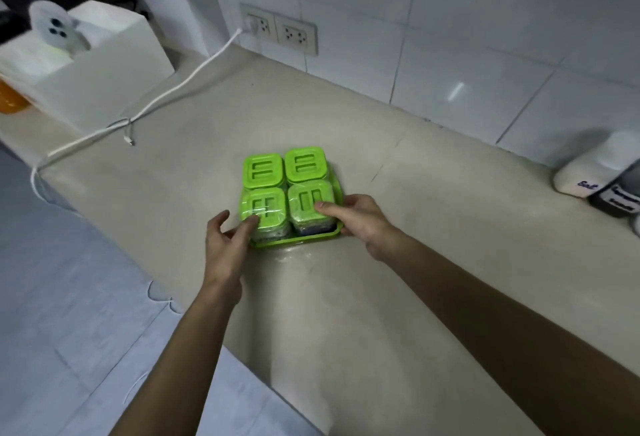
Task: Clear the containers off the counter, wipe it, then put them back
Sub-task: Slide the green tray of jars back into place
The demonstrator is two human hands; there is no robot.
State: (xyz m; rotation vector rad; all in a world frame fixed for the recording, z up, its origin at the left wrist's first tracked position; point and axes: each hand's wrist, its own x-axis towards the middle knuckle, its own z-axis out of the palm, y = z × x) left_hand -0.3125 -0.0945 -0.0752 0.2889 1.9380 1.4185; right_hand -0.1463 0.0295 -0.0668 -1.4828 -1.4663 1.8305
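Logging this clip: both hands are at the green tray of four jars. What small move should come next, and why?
Probably close both hands on the tray's near corners. The left hand and right hand already flank it, thumbs resting on the two near lids, and the counter around it is bare.

I see a double wall socket (278,31): white cable (166,93) plugged into its left outlet, trailing down-left past a white box (104,75), loose plug end (129,139) below it.
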